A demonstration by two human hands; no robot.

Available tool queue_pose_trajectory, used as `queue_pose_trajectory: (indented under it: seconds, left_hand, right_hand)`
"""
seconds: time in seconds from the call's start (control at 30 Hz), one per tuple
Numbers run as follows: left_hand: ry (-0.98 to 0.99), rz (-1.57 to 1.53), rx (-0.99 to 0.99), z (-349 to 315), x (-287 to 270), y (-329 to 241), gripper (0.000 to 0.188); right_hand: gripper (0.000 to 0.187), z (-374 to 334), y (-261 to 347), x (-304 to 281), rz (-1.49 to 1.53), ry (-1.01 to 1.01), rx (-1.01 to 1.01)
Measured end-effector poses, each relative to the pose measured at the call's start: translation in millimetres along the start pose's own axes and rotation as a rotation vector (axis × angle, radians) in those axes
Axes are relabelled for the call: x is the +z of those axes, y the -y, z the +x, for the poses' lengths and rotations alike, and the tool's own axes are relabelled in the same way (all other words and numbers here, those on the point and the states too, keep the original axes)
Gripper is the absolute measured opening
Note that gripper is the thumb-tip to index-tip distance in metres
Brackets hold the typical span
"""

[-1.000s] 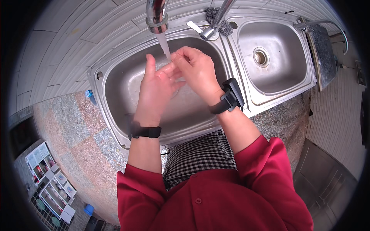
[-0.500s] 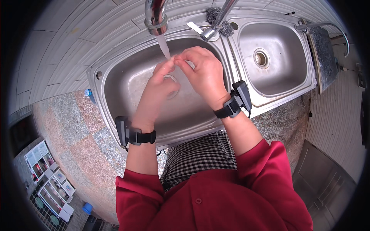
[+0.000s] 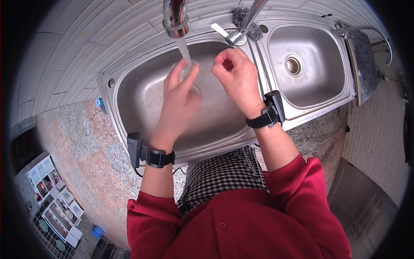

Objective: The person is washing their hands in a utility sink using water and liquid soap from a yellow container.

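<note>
Water (image 3: 184, 51) runs from a chrome faucet (image 3: 176, 26) into the large left basin of a steel sink (image 3: 217, 114). My left hand (image 3: 180, 103) is over this basin, its fingers spread on both sides of the stream's lower end; nothing shows between them. Apart from it on the right, my right hand (image 3: 241, 80) is closed, thumb and index fingertips pinched together. Whatever that pinch may hold is too small or hidden to make out. Behind the left hand, the basin's drain is partly covered.
A lever tap with a white handle (image 3: 220, 30) stands behind the right hand, with dark scouring pads (image 3: 255, 32) beside it. A smaller basin (image 3: 310, 56) adjoins on the right. Tiled wall (image 3: 73, 56) rises behind. Black straps with boxes are on both wrists.
My hands have come apart from touching fingertips. The right has moved right, still pinched; the left's fingers have spread at the stream. Water keeps running.
</note>
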State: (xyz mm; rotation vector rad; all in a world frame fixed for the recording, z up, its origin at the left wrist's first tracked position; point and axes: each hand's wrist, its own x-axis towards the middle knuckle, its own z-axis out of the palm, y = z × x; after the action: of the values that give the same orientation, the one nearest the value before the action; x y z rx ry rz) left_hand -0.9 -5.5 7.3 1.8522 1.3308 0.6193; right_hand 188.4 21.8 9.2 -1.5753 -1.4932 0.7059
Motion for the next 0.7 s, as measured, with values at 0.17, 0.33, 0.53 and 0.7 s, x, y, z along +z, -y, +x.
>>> queue_pose_trajectory:
  seconds: [0.17,0.33,0.53,0.7]
  left_hand:
    - [-0.010,0.049,0.054,-4,3,0,0.063]
    - [0.002,0.120,0.128,-9,4,-4,0.049]
    - [-0.046,0.338,0.184,-18,11,-7,0.044]
    - [-0.129,0.471,0.186,-18,13,-13,0.048]
  right_hand:
    - [0.012,-1,9,3,0.104,0.104,0.067]
    - [0.016,2,2,10,0.191,0.038,-0.063]
    - [0.017,0,12,17,0.381,0.287,0.292]
    - [0.019,3,8,12,0.100,0.120,0.277]
